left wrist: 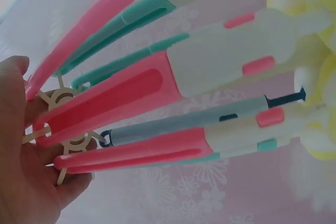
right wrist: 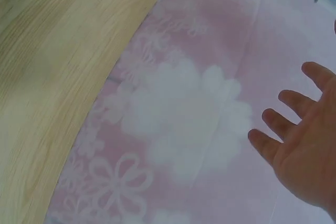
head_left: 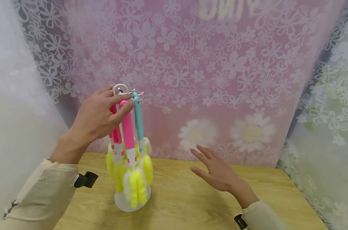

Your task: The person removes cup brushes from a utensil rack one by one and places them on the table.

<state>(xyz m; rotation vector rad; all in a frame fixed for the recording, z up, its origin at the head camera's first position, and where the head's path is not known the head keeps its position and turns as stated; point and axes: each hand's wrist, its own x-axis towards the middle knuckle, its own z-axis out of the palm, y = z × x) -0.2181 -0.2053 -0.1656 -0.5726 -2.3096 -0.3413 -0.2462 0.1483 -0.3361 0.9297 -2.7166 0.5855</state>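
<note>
A white stand (head_left: 127, 207) on the wooden table carries several cup brushes on the hooks round its top. Their handles are pink (head_left: 128, 127), teal (head_left: 138, 119) and grey-blue (left wrist: 194, 125), with yellow and white sponge heads (head_left: 137, 187) hanging below. My left hand (head_left: 100, 111) grips the top of the stand, thumb and fingers spread round the hook ring (left wrist: 67, 98) and the upper handle ends. The stand's pole is mostly hidden behind the brushes. Off to the right, my right hand (head_left: 217, 174) hovers over the table, fingers apart and holding nothing.
The pale wooden table (head_left: 185, 204) runs up to a pink flowered backdrop (head_left: 191, 80). Frosted, flower-patterned panels (head_left: 329, 127) flank it on both sides. A black strap end (head_left: 86, 179) sticks out at my left sleeve.
</note>
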